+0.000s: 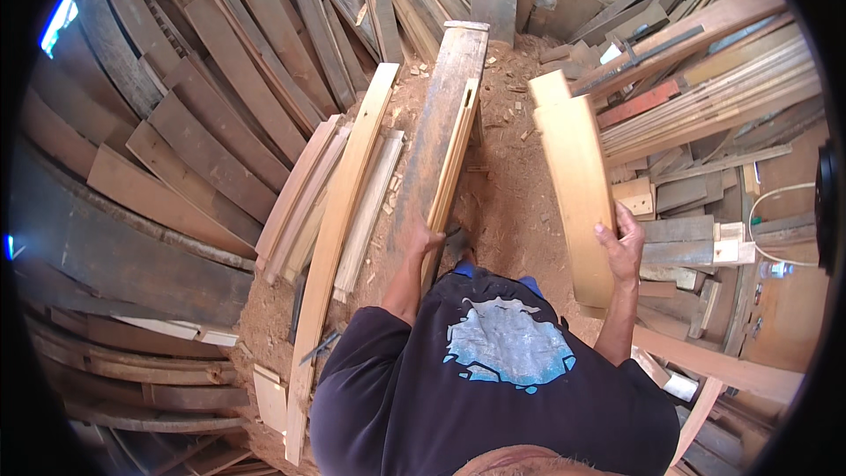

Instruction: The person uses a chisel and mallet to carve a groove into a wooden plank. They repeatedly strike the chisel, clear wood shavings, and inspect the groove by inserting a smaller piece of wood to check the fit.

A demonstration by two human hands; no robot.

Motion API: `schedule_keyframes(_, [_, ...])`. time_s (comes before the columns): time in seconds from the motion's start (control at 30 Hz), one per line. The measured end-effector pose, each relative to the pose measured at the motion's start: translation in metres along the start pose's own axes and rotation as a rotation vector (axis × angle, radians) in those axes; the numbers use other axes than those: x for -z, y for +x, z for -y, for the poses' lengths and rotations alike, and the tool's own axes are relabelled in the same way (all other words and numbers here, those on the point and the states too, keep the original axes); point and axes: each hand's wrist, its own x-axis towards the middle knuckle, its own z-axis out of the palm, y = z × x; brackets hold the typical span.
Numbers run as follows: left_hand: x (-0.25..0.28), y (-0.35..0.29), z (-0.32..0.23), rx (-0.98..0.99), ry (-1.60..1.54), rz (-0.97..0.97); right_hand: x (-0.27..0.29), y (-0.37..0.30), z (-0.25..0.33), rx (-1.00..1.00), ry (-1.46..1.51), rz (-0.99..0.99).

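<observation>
My left hand [427, 239] is closed on the near part of a narrow light-wood rail [453, 154], which lies along the right edge of a worn wooden bench [425, 132]. A slot shows near the rail's far end. On the right, a wide, pale wooden plank [575, 194] is gripped at its right edge by my right hand [624, 238], thumb on top. The plank's far end steps down to a narrower tongue. My right fingertips are partly hidden by the plank's edge.
Left of the bench a long board [348, 185] and several shorter pieces lie on the sawdust-covered floor [502, 203]. Dark planks [211, 115] lean along the left side. Stacked strips [705, 92] and offcuts crowd the right, with a clear bottle [775, 270] among them.
</observation>
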Motion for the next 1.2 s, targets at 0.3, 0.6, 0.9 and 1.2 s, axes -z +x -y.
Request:
schedule_keyframes(0.3, [-0.002, 0.029, 0.031, 0.038, -0.141, -0.059, -0.042, 0.149, 0.016, 0.118, 0.206, -0.064])
schedule_keyframes(0.6, [0.014, 0.034, 0.046, 0.043, -0.236, 0.041, -0.113, 0.295, 0.051, 0.180, 0.602, -0.074])
schedule_keyframes(0.9, [0.150, 0.078, -0.124, -0.210, -0.940, -0.326, -0.195, 0.423, -0.002, 0.117, 0.725, 0.261])
schedule_keyframes(1.2, [0.229, 0.121, -0.352, -0.495, -0.887, -0.632, -0.214, 0.523, 0.017, 0.254, 0.566, 0.597])
